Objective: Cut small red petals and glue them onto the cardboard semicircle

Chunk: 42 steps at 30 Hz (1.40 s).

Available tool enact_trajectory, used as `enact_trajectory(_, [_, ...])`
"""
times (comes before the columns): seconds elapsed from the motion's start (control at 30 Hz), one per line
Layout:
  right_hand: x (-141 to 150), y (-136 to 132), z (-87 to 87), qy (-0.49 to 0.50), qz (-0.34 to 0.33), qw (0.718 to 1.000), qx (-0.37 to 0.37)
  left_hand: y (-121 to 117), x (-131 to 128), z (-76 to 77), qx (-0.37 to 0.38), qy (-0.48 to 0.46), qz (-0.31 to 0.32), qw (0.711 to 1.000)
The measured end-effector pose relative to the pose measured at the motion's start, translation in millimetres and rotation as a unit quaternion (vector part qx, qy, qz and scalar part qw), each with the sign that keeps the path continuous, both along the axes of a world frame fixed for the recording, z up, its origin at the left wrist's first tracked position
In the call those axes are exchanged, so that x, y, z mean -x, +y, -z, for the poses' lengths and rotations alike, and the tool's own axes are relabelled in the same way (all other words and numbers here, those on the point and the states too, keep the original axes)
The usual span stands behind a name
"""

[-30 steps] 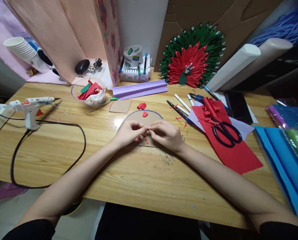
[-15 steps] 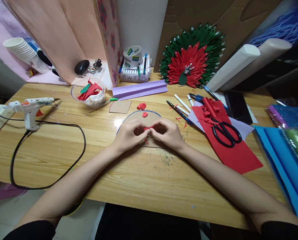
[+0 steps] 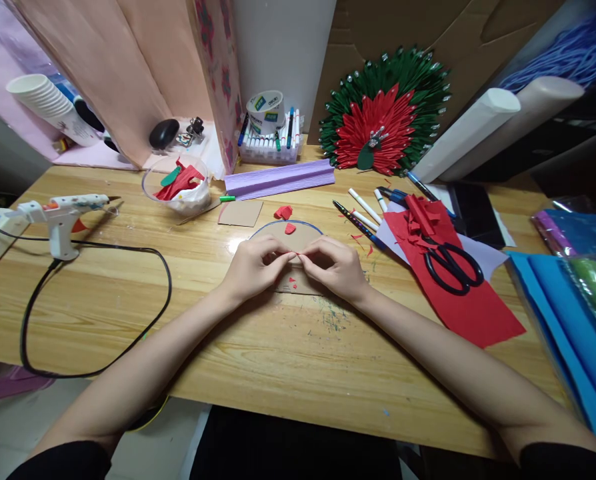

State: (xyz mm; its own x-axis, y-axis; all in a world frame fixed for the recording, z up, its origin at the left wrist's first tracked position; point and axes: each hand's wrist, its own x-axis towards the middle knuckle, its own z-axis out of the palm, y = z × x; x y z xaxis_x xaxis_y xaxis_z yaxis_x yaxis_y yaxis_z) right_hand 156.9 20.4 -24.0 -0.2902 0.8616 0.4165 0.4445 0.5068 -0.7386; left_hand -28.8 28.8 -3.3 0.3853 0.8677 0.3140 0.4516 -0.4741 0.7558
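Observation:
My left hand (image 3: 255,269) and my right hand (image 3: 332,267) meet fingertip to fingertip over a round cardboard disc (image 3: 303,236) with a blue outline. Both pinch one small red paper piece (image 3: 294,255) between them. Another red scrap (image 3: 290,229) lies on the disc, and a folded red bit (image 3: 283,212) sits just beyond its far edge. Tiny red crumbs lie on the disc under my hands.
A glue gun (image 3: 61,211) with a looping black cord (image 3: 98,307) stands at the left. Right of my hands lie black scissors (image 3: 453,265) on red felt (image 3: 463,300), pens (image 3: 361,210), blue sheets (image 3: 568,313). At the back are a plastic bowl (image 3: 178,183), purple strip (image 3: 281,179), and green-red paper fan (image 3: 385,113).
My fingers have kept working the small red piece, closing tighter together over the disc. Nothing else on the table has moved.

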Motion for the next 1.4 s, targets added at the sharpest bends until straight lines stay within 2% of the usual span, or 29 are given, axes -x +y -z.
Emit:
enact_trajectory(0.2, [0.4,-0.3,-0.8,0.001,0.002,1.0,0.013,1.0,-1.0,-1.3,0.081,-0.011,-0.016,0.997])
enact_trajectory(0.43, [0.3,-0.2,-0.3,0.003,0.008,1.0,0.029,1.0,-1.1,-3.5,0.084,-0.007,-0.035,0.996])
enact_trajectory(0.57, [-0.4,4.3,1.7,0.083,0.014,0.99,0.117,2.1,-0.7,-3.3,0.116,-0.044,-0.036,0.992])
enact_trajectory(0.67, [-0.6,8.0,3.3,0.149,-0.011,0.969,0.198,2.2,-1.0,-1.3,0.157,-0.113,-0.017,0.981])
enact_trajectory(0.73, [-0.7,8.8,4.3,0.154,-0.031,0.963,0.22,1.5,-1.3,0.0,0.169,-0.136,0.0,0.976])
enact_trajectory(0.93, [-0.4,5.4,5.9,0.133,-0.047,0.966,0.216,-0.8,-1.9,-0.8,0.155,-0.115,0.008,0.981])
enact_trajectory(1.13, [0.2,4.3,5.2,0.115,-0.037,0.975,0.187,1.2,-4.2,0.0,0.226,-0.151,-0.008,0.962])
enact_trajectory(1.4, [-1.2,5.0,6.0,0.135,-0.039,0.969,0.204,2.2,-5.2,3.3,0.285,-0.177,-0.014,0.942])
